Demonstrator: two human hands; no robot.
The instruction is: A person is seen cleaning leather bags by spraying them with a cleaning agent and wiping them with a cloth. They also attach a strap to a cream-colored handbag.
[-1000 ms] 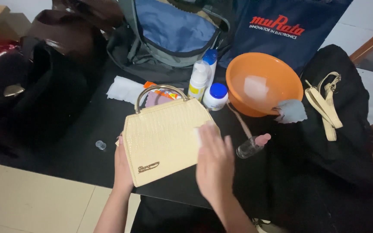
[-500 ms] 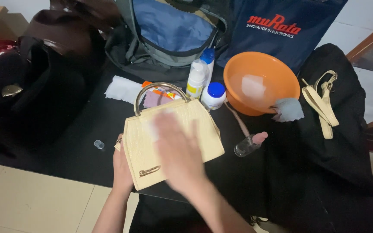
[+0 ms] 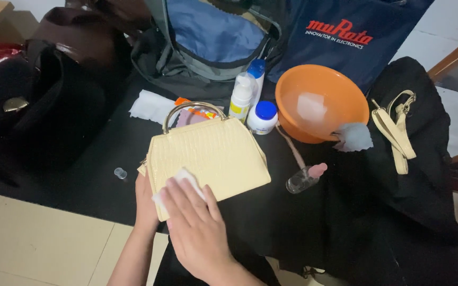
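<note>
Handbag (image 3: 208, 159) flat on dark surface (image 3: 96, 175), near edge | right hand (image 3: 197, 228) flat, fingers extended, pressing white wipe (image 3: 178, 182) on it | left hand (image 3: 145, 204) grip closed on bag's left edge | likely light, semi-stiff, glossy/slippery; hold by edge or metal handle (image 3: 192, 108)

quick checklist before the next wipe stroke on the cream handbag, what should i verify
1. Left hand steadies the handbag at its lower left edge: ok.
2. White wipe sits under the right hand fingers, flat on the bag: ok.
3. Bag lies flat on the dark table: ok.
4. Small clear cap lies clear of the bag's left side: ok.
5. Spray bottle lies on its side, apart from the bag: ok.
6. Wipe damp enough: cannot tell.
</note>
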